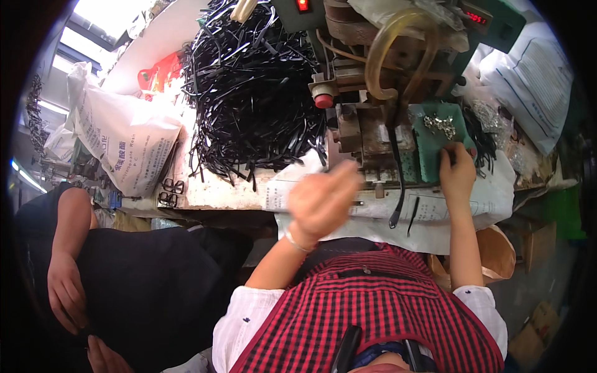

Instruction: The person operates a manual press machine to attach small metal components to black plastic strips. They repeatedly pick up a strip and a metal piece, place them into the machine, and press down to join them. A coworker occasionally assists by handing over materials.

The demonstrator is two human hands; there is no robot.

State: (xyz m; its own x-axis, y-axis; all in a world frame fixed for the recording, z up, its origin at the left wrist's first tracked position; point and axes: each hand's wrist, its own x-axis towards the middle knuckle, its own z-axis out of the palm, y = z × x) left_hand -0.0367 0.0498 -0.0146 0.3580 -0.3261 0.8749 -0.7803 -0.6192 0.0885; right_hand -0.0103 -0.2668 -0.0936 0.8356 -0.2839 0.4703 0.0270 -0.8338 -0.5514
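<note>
My left hand (326, 196) is smeared by motion over the front of the bench, left of the machine (379, 130); its fingers cannot be made out. My right hand (458, 171) dips into a green tray (429, 165), fingers bent and drawn together at the tips; whatever they may hold is hidden. Small shiny metal parts (440, 125) lie heaped at the tray's far side. A long black spectacle temple (397, 180) reaches from the machine toward me, its rounded end lowest. Another thin black piece (413, 216) rests on the white sheet (373, 217).
A big pile of black strips (255, 93) covers the bench to the left. A red button (323, 101) and a looped yellowish tube (373, 68) are on the machine. White sacks (130, 143) stand at far left. A co-worker in dark clothes (155, 280) sits at my left.
</note>
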